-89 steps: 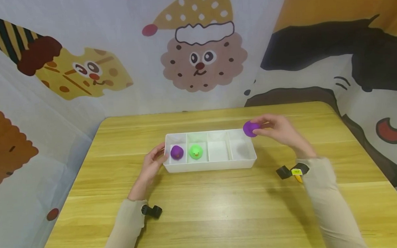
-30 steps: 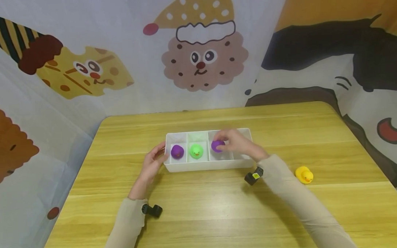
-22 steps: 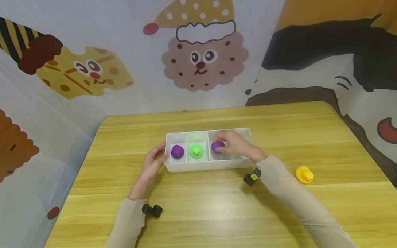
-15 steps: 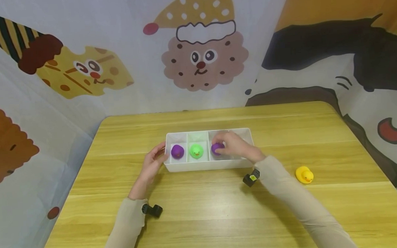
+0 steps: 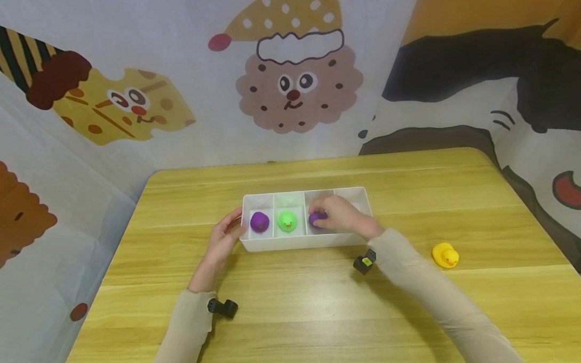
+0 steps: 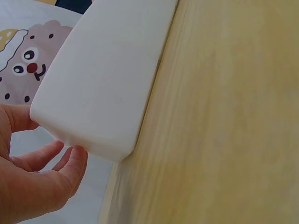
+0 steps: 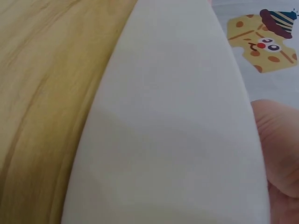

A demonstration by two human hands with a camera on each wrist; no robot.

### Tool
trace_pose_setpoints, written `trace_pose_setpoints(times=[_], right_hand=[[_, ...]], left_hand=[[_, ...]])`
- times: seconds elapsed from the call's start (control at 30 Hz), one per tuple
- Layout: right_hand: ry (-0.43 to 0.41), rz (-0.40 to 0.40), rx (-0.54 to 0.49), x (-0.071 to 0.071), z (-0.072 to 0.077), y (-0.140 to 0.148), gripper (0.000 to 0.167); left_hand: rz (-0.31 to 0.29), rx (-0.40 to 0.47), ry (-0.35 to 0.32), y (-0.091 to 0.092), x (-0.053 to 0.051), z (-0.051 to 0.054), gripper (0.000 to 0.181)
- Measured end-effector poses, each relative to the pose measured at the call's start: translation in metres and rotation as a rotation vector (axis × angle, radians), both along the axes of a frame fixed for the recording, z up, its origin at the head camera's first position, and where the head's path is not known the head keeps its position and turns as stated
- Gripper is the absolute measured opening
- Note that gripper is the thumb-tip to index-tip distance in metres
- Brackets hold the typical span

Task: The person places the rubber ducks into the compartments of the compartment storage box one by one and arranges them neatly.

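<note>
A white box (image 5: 307, 242) with a row of compartments stands on the table. My left hand (image 5: 220, 238) holds its left end; in the left wrist view the thumb is at the rim and the fingertips (image 6: 77, 156) touch the end wall. My right hand (image 5: 338, 214) reaches into the third compartment from the left and grips a purple rubber duck (image 5: 316, 219), partly covered by the fingers. Another purple duck (image 5: 260, 222) sits in the leftmost compartment, a green duck (image 5: 287, 221) in the second. The box wall (image 7: 173, 116) hides most of the right hand in the right wrist view.
A yellow rubber duck (image 5: 445, 255) sits on the wooden table (image 5: 295, 320), to the right of the box and beyond the right forearm. Behind the table hangs a cloth (image 5: 198, 147) printed with cartoon figures.
My right hand has carried the purple duck leftward from above the box's right end and lowered it into the third compartment. My left hand has stayed at the box's left end.
</note>
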State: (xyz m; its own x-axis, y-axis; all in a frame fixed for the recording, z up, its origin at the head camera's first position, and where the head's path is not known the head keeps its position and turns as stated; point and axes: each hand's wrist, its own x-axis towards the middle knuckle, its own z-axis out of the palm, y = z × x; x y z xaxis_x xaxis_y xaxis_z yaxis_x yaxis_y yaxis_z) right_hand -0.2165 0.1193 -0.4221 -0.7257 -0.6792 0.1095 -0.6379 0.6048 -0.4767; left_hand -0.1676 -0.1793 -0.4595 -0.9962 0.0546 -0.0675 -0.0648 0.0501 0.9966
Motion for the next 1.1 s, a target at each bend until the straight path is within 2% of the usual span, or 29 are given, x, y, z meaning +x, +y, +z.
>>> trace_pose_setpoints(times=[0.3, 0.67, 1.1], right_hand=[[0.003, -0.04, 0.06, 0.001, -0.001, -0.002, 0.018], [-0.069, -0.081, 0.192, 0.0, 0.009, -0.008, 0.014], [-0.06, -0.103, 0.273, -0.001, 0.014, -0.014, 0.017]], left_hand=[[0.012, 0.007, 0.014, 0.001, 0.0, 0.0, 0.051], [0.018, 0.01, 0.003, 0.001, 0.0, 0.001, 0.051], [0.009, 0.029, 0.003, 0.001, 0.0, -0.001, 0.051]])
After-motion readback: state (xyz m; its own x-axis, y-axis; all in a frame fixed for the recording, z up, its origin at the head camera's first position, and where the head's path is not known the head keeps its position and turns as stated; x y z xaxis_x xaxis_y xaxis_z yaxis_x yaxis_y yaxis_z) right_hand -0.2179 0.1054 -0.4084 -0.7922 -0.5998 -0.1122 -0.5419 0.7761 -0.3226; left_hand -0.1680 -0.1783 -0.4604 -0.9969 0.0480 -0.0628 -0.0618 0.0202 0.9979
